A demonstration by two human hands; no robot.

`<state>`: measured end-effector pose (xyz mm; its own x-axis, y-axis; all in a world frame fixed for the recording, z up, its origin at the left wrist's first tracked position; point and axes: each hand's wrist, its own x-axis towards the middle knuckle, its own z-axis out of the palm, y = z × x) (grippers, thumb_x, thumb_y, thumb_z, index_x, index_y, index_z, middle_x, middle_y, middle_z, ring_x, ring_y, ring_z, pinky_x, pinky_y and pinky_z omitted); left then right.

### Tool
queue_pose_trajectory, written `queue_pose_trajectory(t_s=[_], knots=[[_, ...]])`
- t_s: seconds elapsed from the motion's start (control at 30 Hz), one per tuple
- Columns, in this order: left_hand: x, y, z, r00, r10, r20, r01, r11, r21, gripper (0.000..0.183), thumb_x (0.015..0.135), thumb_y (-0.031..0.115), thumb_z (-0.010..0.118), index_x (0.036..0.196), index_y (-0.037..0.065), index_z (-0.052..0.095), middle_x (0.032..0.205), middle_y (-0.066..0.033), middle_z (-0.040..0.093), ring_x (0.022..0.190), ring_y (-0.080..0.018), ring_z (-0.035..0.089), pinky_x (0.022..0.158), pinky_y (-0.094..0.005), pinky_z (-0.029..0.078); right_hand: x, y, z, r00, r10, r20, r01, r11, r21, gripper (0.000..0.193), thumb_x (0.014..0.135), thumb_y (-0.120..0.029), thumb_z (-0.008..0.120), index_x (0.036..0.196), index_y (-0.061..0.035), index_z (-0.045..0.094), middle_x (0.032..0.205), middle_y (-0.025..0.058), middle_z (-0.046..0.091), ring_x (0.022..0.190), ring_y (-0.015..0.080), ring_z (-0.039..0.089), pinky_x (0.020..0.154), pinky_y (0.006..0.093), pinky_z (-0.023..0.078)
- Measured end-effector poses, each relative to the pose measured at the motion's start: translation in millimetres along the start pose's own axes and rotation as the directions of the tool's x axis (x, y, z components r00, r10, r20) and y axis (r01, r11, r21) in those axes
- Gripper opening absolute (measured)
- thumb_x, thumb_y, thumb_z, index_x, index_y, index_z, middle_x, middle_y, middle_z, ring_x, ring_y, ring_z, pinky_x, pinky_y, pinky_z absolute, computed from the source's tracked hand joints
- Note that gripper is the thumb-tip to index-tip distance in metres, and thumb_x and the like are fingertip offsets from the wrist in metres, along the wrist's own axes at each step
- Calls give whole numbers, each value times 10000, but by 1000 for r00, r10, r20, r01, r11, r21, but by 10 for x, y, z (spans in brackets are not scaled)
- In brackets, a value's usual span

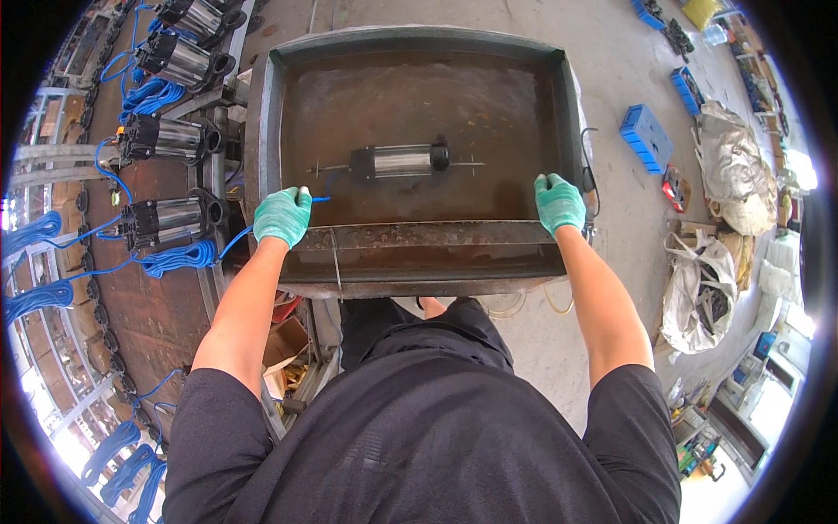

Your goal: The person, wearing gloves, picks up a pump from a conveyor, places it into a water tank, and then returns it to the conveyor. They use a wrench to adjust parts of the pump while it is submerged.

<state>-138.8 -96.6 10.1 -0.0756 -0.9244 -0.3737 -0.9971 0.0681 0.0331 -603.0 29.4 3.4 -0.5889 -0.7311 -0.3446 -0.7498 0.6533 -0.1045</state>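
Note:
A water-filled metal tank (410, 234) stands in front of me. In it lies a cylindrical submersible pump (397, 162), silver with black ends, on its side with a thin rod showing beyond each end. My left hand (284, 218), in a green-and-white glove, is closed at the tank's near left corner. A blue cable (234, 244) runs up to this hand from the left and comes out on its other side, toward the pump. My right hand (560, 205), gloved alike, is closed over the tank's right rim; its fingertips are partly hidden.
Left of the tank, several similar pumps (166, 221) lie on a rack with coiled blue cables (179, 258). On the floor to the right are a blue crate (646, 138) and large white sacks (701, 293). An open cardboard box (285, 342) sits below the tank's near left side.

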Motion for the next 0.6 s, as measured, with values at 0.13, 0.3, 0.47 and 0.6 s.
queue_pose_trajectory(t_s=[0.13, 0.3, 0.47, 0.6], knots=[[6, -12, 24, 1000, 4, -13, -4, 1000, -3, 463, 1020, 446, 427, 941, 103, 728, 960, -199, 720, 934, -420, 681, 842, -514, 543, 4, 5, 4, 1000, -11, -5, 11, 1000, -2, 432, 1014, -449, 443, 1071, -111, 706, 1076, 233, 711, 1025, 439, 667, 903, 524, 526], [1, -18, 31, 999, 18, -36, -19, 1000, -6, 463, 1020, 445, 429, 942, 101, 728, 962, -200, 720, 933, -421, 681, 840, -515, 543, 9, 12, 18, 1000, -9, -13, 9, 1000, 2, 429, 1013, -448, 446, 1063, -113, 710, 1070, 233, 712, 1024, 438, 668, 903, 524, 525], [-10, 6, -1, 1000, 6, -13, -6, 1000, -3, 463, 1020, 449, 432, 945, 102, 730, 962, -200, 720, 932, -422, 681, 844, -516, 541, 17, 29, 34, 1000, -13, -16, 13, 1000, 2, 429, 1013, -449, 448, 1059, -112, 710, 1064, 233, 713, 1020, 437, 669, 903, 524, 524], [-10, -3, 0, 1000, 1, -13, -1, 1000, -7, 464, 1020, 450, 432, 945, 102, 730, 959, -201, 720, 934, -421, 681, 846, -517, 540, 7, 8, 17, 1000, -13, -13, 13, 1000, 4, 426, 1012, -445, 451, 1051, -107, 709, 1059, 234, 713, 1018, 440, 668, 897, 526, 525]])
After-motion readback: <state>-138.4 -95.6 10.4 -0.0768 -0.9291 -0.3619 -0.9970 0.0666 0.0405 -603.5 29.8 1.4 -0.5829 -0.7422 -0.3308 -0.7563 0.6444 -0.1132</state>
